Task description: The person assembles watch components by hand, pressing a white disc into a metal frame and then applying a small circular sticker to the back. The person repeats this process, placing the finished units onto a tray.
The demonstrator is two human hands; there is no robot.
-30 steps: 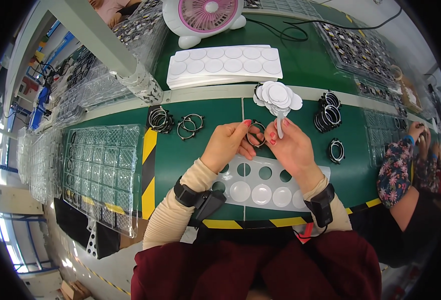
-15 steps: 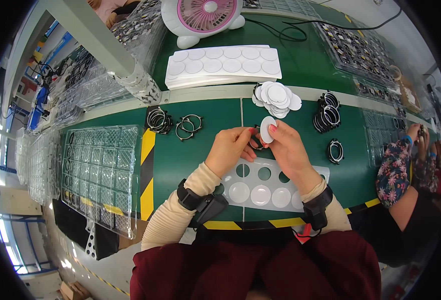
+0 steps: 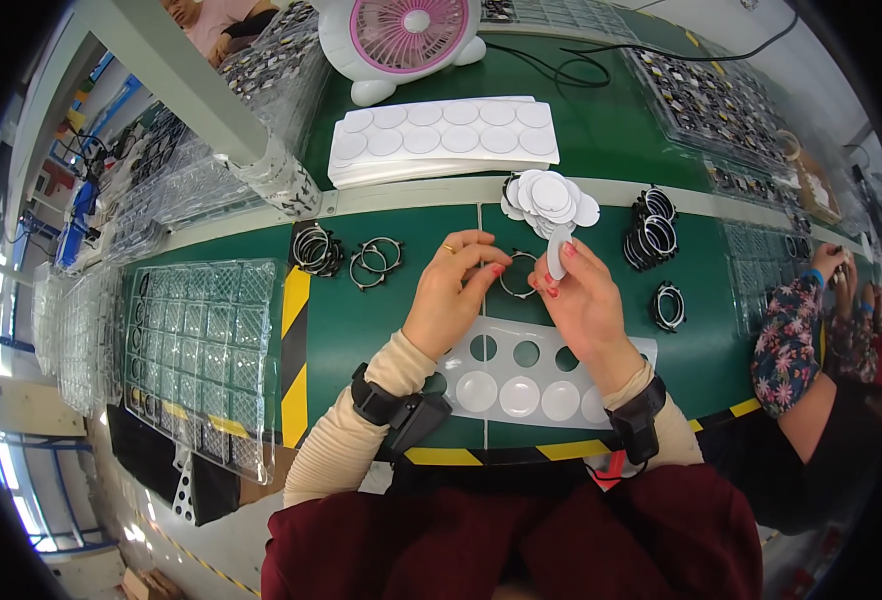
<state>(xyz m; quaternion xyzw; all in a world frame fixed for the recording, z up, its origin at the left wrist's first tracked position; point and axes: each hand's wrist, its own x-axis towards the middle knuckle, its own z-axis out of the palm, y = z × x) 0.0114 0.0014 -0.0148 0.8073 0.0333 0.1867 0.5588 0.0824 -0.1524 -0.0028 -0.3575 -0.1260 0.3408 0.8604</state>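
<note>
My right hand (image 3: 588, 305) pinches a thin white disc (image 3: 558, 252), tilted nearly edge-on, between thumb and fingers. To its left, my left hand (image 3: 451, 300) has loosely bent, parted fingers with nothing visible in them. Between the two hands shows a thin black-and-silver ring (image 3: 504, 284), partly hidden by the right fingers; whether it lies on the table or touches them I cannot tell. Just beyond the hands is a loose pile of white discs (image 3: 549, 195). Under my wrists lies a pale sheet (image 3: 498, 352) with round holes and several round white pieces.
Stacked rings (image 3: 651, 235) and a smaller ring group (image 3: 668, 307) lie right; more rings (image 3: 316, 250) lie left. Clear trays (image 3: 201, 345) stand far left. White disc sheets (image 3: 441, 170) and a white-pink fan (image 3: 406, 40) stand behind. A co-worker's arm (image 3: 791, 340) is at right.
My left hand has drawn away from the disc and ring, its fingers opening. My right hand has shifted slightly right with the disc, which has turned more edge-on.
</note>
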